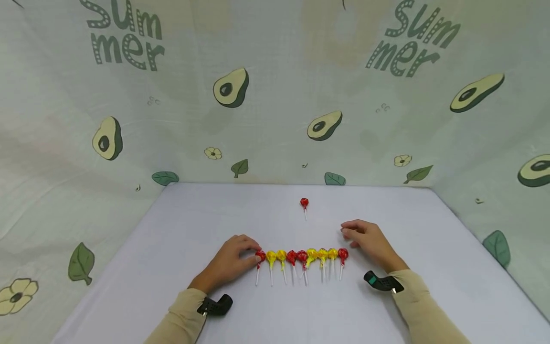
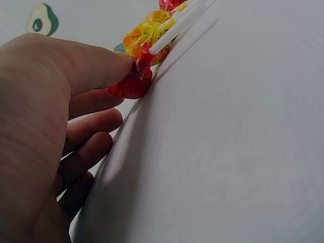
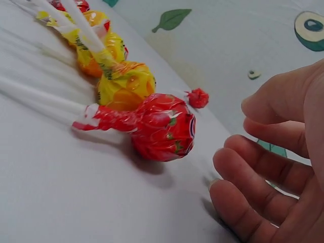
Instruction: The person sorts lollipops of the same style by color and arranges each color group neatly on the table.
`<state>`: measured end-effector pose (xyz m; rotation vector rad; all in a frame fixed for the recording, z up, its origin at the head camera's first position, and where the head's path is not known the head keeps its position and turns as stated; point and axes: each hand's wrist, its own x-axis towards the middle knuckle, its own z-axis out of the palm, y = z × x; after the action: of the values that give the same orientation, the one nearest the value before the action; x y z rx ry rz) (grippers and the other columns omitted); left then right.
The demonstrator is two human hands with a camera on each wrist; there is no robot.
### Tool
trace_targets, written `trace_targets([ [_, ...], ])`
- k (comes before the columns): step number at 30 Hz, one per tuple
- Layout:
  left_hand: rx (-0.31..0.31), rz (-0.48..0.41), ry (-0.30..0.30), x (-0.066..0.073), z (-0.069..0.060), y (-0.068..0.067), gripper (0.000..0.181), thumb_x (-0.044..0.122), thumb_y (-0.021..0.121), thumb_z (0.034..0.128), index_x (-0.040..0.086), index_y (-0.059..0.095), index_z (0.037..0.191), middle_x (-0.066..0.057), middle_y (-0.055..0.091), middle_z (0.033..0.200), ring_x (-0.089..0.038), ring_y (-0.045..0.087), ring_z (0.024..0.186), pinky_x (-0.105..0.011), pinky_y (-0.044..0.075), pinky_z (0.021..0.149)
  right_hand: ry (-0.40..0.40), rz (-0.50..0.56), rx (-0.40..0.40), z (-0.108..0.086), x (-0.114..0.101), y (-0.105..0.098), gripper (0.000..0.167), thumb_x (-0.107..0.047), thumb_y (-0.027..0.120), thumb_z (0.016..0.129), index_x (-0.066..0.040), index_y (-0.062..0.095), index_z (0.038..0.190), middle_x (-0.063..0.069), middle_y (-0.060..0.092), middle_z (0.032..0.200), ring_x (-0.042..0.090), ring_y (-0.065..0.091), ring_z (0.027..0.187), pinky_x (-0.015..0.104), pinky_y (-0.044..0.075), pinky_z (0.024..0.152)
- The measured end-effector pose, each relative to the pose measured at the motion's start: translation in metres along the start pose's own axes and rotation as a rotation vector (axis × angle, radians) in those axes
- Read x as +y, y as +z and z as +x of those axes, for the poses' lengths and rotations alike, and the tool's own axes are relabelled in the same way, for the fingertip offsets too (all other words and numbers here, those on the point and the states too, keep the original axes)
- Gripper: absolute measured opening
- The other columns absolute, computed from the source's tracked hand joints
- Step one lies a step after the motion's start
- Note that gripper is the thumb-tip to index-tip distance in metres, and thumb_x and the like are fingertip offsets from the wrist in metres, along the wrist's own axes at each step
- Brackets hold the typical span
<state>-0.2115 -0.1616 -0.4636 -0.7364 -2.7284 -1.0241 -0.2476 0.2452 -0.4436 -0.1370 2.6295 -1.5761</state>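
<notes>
A row of red and yellow lollipops lies on the white table, sticks toward the near edge. My left hand (image 1: 234, 260) pinches the head of the red lollipop (image 1: 260, 256) at the row's left end; in the left wrist view, thumb and forefinger are on its red wrapper (image 2: 136, 81). My right hand (image 1: 371, 242), fingers loosely bent and holding nothing, is up and to the right of the red lollipop (image 1: 343, 254) at the right end. The right wrist view shows a gap between that hand (image 3: 268, 152) and the red head (image 3: 164, 126).
A single red lollipop (image 1: 304, 202) lies apart, farther back on the table (image 1: 215, 205). Behind the table's back edge hangs a cloth (image 1: 275, 157) printed with avocados, leaves and lettering; it also runs along both sides.
</notes>
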Motion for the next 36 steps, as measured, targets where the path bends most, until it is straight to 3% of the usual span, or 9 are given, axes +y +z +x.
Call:
trace_targets([
  [9, 0.003, -0.005, 0.000, -0.004, -0.002, 0.001, 0.015, 0.030, 0.077, 0.0893, 0.027, 0.073, 0.103, 0.017, 0.063, 0.107, -0.011, 0.055, 0.107, -0.042, 0.046, 0.093, -0.001, -0.080, -0.022, -0.018, 0.004, 0.004, 0.040, -0.037, 0.066, 0.098, -0.008, 0.066, 0.125, 0.010, 0.066, 0.123, 0.021, 0.064, 0.089, 0.033, 0.052, 0.081],
  [19, -0.012, -0.019, 0.012, -0.002, -0.002, 0.000, 0.013, 0.033, 0.073, 0.0926, 0.028, 0.073, 0.104, 0.017, 0.063, 0.108, -0.010, 0.054, 0.107, -0.043, 0.045, 0.094, -0.110, -0.201, -0.008, -0.031, 0.013, 0.004, 0.030, -0.033, 0.067, 0.097, -0.012, 0.071, 0.117, 0.004, 0.068, 0.118, 0.022, 0.061, 0.109, 0.027, 0.051, 0.084],
  [29, 0.007, -0.018, 0.006, 0.000, 0.000, -0.001, 0.014, 0.029, 0.075, 0.0912, 0.027, 0.072, 0.105, 0.017, 0.063, 0.107, -0.010, 0.055, 0.107, -0.042, 0.046, 0.094, -0.175, -0.205, -0.003, -0.036, 0.014, 0.002, 0.027, -0.031, 0.068, 0.097, -0.013, 0.071, 0.117, 0.000, 0.070, 0.114, 0.016, 0.063, 0.103, 0.026, 0.050, 0.085],
  [36, 0.014, -0.016, 0.015, -0.003, -0.001, 0.002, 0.014, 0.030, 0.076, 0.0906, 0.029, 0.072, 0.104, 0.018, 0.062, 0.106, -0.009, 0.055, 0.105, -0.041, 0.047, 0.092, -0.162, -0.220, -0.015, -0.038, 0.016, 0.003, 0.028, -0.031, 0.068, 0.097, -0.013, 0.070, 0.118, -0.001, 0.070, 0.113, 0.016, 0.064, 0.101, 0.027, 0.050, 0.084],
])
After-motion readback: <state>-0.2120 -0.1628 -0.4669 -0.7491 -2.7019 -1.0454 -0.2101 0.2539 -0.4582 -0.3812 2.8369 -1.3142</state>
